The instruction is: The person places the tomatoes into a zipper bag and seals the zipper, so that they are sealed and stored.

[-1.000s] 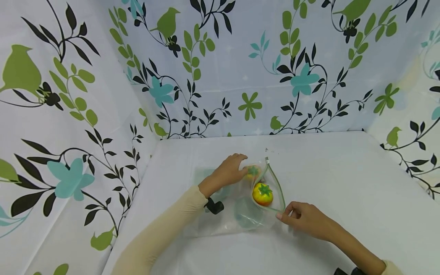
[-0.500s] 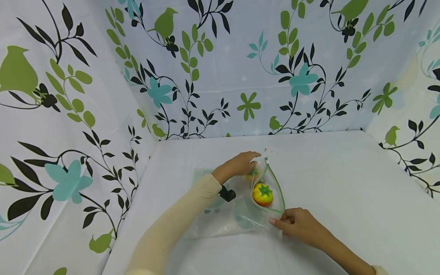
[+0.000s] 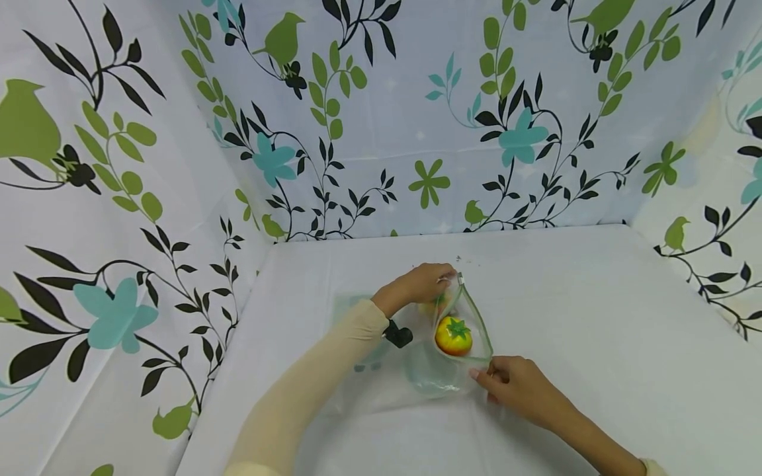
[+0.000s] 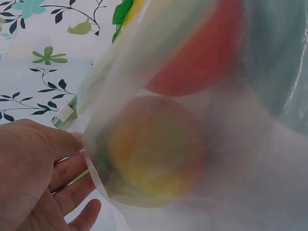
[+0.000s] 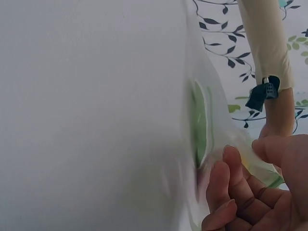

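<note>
A clear zip bag (image 3: pixel 478 315) with a green-edged mouth lies on the white table, its mouth spread toward the right. Just inside the mouth sits a shiny yellow-orange toy tomato (image 3: pixel 454 336) with a green star-shaped top. A second round yellow-orange piece (image 4: pixel 159 149) shows blurred through the plastic in the left wrist view, under a red-sided one. My left hand (image 3: pixel 419 284) pinches the bag's far edge beside the white zip slider (image 4: pixel 66 113). At the near corner of the mouth, my right hand (image 3: pixel 520 387) pinches the rim between thumb and fingers.
Pale blue-green round shapes (image 3: pixel 430 370) show through the bag. A black wrist camera (image 3: pixel 397 335) on the left sleeve hangs over it. Patterned cloth (image 3: pixel 357 132) with leaves and birds walls in the table at the back and sides.
My left hand has moved right and reached the bag's far edge by the slider, taking hold there. My right hand has shifted its grip slightly at the near corner.
</note>
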`<state>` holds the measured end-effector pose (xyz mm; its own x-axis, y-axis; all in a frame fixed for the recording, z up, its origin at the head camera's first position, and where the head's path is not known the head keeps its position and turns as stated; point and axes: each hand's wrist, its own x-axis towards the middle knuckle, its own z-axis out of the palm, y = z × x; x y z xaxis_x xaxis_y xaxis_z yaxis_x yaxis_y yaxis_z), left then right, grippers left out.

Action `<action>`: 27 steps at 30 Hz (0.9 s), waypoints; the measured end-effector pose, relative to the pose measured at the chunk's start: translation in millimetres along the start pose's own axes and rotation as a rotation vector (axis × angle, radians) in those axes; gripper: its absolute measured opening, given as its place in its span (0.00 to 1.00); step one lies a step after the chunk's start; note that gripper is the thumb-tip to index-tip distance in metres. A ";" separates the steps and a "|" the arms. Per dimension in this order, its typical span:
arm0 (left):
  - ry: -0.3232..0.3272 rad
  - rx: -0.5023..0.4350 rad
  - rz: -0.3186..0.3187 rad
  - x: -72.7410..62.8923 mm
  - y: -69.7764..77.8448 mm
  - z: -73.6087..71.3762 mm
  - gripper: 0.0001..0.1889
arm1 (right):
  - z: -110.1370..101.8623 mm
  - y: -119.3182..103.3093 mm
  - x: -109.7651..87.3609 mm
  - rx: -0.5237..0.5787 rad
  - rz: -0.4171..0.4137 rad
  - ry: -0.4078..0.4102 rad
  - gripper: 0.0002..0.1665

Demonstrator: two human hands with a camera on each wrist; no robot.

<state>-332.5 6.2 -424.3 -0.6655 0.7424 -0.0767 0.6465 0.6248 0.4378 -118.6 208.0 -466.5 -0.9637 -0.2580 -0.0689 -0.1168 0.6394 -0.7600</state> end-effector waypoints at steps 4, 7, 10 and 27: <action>0.041 -0.010 0.012 -4.3 -2.1 -3.3 0.14 | -3.2 -1.0 -0.5 -0.025 0.003 0.051 0.22; 0.058 -0.033 0.012 -8.7 -4.3 -6.2 0.11 | -5.9 0.3 0.1 -0.042 -0.011 0.076 0.20; 0.073 -0.039 0.008 -13.0 -8.0 -8.2 0.10 | -8.8 2.7 1.2 -0.050 -0.036 0.086 0.16; 0.154 -0.087 0.029 -44.0 -31.1 -19.3 0.08 | -40.4 2.3 5.0 -0.141 -0.178 0.121 0.10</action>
<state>-330.5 -50.6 -417.3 -0.7003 0.7102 0.0722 0.6364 0.5752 0.5140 -133.4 237.4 -442.5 -0.9456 -0.2925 0.1424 -0.3115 0.6883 -0.6551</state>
